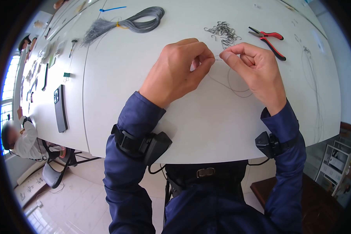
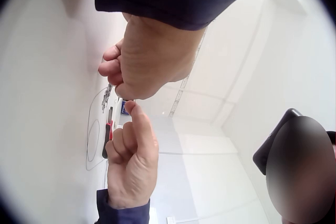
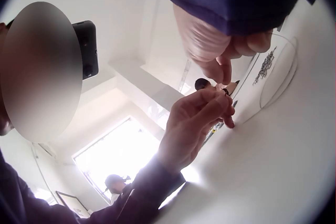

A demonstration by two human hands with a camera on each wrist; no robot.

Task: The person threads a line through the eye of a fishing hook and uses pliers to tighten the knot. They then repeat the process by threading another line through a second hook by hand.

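Observation:
Both hands meet fingertip to fingertip above the white table (image 1: pixel 199 128). With thumb and forefinger, the left hand (image 1: pixel 175 70) pinches a small dark hook (image 3: pixel 226 91), mostly covered by the fingers. The right hand (image 1: pixel 259 74) pinches thin grey line close beside it, its other fingers curled in. From the hands a loop of this line (image 3: pixel 296 50) hangs down to the tabletop. Just beyond the fingertips lies a pile of small metal hooks (image 1: pixel 223 32). Red-and-black pliers (image 1: pixel 273 47) lie past the right hand, jaws pointing away.
A bundle of grey line (image 1: pixel 138 26), tied in yellow, lies at the far left beside a blue cable tie (image 1: pixel 112 8). Cut strands (image 1: pixel 315 84) lie along the right side. A phone (image 1: pixel 60 109) and green binder clip (image 1: pixel 66 75) are at left; another person (image 1: pixel 25 136) sits beyond.

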